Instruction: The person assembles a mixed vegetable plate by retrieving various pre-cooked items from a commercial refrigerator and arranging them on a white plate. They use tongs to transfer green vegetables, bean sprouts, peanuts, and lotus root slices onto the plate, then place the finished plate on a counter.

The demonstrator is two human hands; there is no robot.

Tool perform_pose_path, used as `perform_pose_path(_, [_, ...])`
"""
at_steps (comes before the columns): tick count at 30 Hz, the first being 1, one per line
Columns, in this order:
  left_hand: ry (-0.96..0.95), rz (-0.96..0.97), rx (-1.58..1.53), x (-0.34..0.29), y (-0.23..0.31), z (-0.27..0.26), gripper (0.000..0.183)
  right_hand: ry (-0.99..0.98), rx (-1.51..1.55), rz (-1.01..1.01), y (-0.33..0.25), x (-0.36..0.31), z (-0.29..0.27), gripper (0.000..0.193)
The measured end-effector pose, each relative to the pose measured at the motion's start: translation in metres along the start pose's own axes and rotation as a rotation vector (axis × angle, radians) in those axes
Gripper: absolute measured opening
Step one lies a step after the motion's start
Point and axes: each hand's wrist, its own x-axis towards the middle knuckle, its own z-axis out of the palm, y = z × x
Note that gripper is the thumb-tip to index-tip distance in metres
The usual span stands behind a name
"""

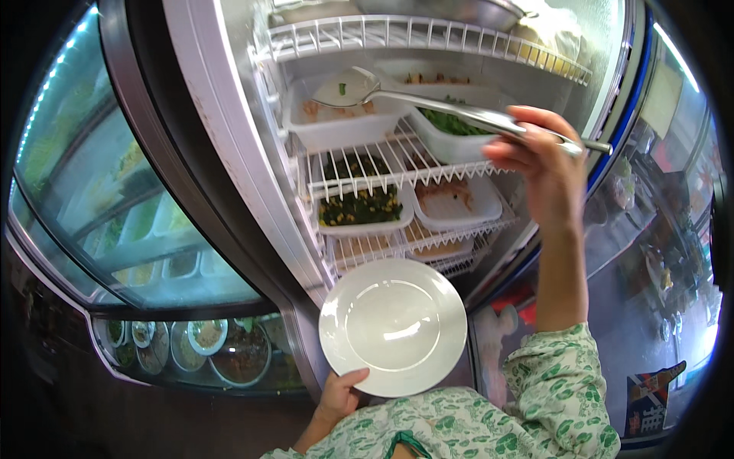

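Observation:
My left hand [340,394] grips a white round plate [394,287] by its lower left rim, thumb on top. The plate is bare and held in front of the open refrigerator [222,130]. My right hand [543,164] is closed around the handle of a long metal serving spoon [436,101]. A small green piece lies in the spoon's bowl, which is over a white tub [336,136] of pale orange-brown food on the shelf. Beside it, a second white tub [459,148] holds green vegetables, just left of my right hand.
Below, on wire shelves [352,183], sit a tray of dark greens with yellow bits [363,210] and a tray of reddish-brown food [447,200]. A metal bowl [474,11] stands on the top rack. Left is a lit glass display case [145,206]; right, the glass door [634,252].

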Motion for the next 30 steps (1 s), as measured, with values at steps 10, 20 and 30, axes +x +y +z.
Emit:
perform_pose_path(10, [-0.013,-0.005,0.060,0.005,0.001,-0.016,0.049,-0.022,-0.019,0.267,-0.027,-0.118,-0.106,0.023])
perform_pose_path(20, [0.026,0.042,0.047,0.008,-0.003,-0.016,0.053,-0.749,-0.750,-0.203,0.030,-0.039,-0.026,0.014])
perform_pose_path(30, [0.089,0.036,0.071,0.009,0.000,-0.007,0.062,-0.389,-0.236,0.437,0.076,-0.007,-0.067,0.010])
